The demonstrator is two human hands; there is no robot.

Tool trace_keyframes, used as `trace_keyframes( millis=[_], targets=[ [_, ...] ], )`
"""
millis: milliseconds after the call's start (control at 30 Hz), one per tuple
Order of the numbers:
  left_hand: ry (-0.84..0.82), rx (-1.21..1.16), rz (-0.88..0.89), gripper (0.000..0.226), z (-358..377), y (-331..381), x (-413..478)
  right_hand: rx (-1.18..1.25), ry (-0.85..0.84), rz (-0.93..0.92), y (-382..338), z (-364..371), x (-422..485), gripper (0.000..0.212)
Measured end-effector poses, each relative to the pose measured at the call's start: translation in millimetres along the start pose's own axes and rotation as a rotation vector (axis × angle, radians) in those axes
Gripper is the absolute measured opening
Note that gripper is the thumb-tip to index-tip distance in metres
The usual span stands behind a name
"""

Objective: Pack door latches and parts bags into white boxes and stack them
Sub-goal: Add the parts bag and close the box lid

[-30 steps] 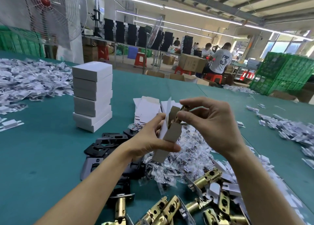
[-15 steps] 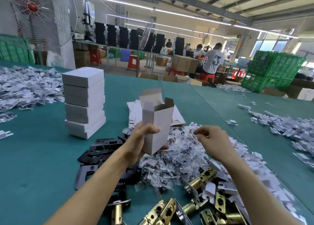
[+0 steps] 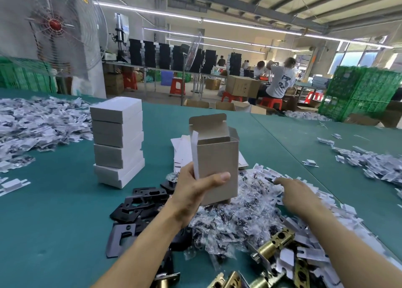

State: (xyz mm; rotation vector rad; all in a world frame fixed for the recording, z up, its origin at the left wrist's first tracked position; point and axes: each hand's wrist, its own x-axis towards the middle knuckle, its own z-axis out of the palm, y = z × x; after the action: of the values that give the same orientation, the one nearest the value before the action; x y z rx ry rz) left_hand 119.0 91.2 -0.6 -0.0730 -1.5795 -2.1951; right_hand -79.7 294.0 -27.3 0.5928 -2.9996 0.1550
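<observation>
White cardboard box (image 3: 217, 163), likely light and crushable, is clamped low by the left grip (image 3: 195, 192).
The right grip (image 3: 298, 192), spread and empty, is held over clear plastic parts bags (image 3: 245, 218), judged limp, slippery, best pinched.

A large wire-caged fan with a red hub (image 3: 54, 24) fills the upper left; long white tube lights (image 3: 239, 25) cross the ceiling; stacked green plastic crates (image 3: 365, 92) stand at right.

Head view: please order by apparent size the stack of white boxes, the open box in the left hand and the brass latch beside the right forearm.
1. stack of white boxes and open box, about alike; the box, held by the left hand, is nearer the camera, so unranked.
2. brass latch, clearly smallest.
</observation>
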Motion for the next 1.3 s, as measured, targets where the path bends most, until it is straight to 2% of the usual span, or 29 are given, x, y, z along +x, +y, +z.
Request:
trace_keyframes(
  millis=[133, 233, 300, 333, 433, 500, 667, 933, 1000, 1100, 1233, 1300],
  targets=[
    [0.013, 0.064, 0.007, 0.060, 0, -5, 0, 0.112, 0.094, 0.018, -10, -9, -5, 0.043],
    [0.014, 0.138, 0.024, 0.050, -1, -11, -2, 0.237, 0.272, -0.037, -19, -31, -12, 0.023],
    [0.032, 0.203, 0.036, 0.037, -1, -14, -2, 0.361, 0.409, -0.145, -32, -52, -23, 0.011],
    [0.041, 0.235, 0.047, 0.035, -1, -15, -2, 0.451, 0.469, -0.207, -40, -64, -31, 0.013],
    [0.049, 0.321, 0.104, 0.041, 0, -16, -3, 0.856, 0.563, -0.447, -67, -98, -61, 0.011],
    [0.053, 0.351, 0.119, 0.045, 1, -15, -5, 1.017, 0.583, -0.590, -81, -114, -80, 0.013],
    [0.062, 0.394, 0.134, 0.023, 3, -14, -5, 0.962, 0.715, -0.709, -100, -132, -103, 0.013],
    [0.119, 0.433, 0.189, 0.025, 8, -14, -3, 0.547, 0.817, -0.784, -116, -130, -103, 0.010],
    [0.141, 0.455, 0.193, 0.022, 10, -13, -1, 0.484, 0.796, -0.773, -119, -127, -102, 0.008],
    [0.163, 0.485, 0.194, 0.024, 11, -12, 1, 0.416, 0.671, -0.693, -118, -123, -99, 0.006],
    [0.193, 0.482, 0.179, 0.036, 9, -11, 1, 0.378, 0.341, -0.570, -110, -122, -87, 0.030],
    [0.208, 0.477, 0.157, 0.036, 8, -10, 1, 0.419, 0.288, -0.589, -108, -120, -85, 0.040]
  ],
)
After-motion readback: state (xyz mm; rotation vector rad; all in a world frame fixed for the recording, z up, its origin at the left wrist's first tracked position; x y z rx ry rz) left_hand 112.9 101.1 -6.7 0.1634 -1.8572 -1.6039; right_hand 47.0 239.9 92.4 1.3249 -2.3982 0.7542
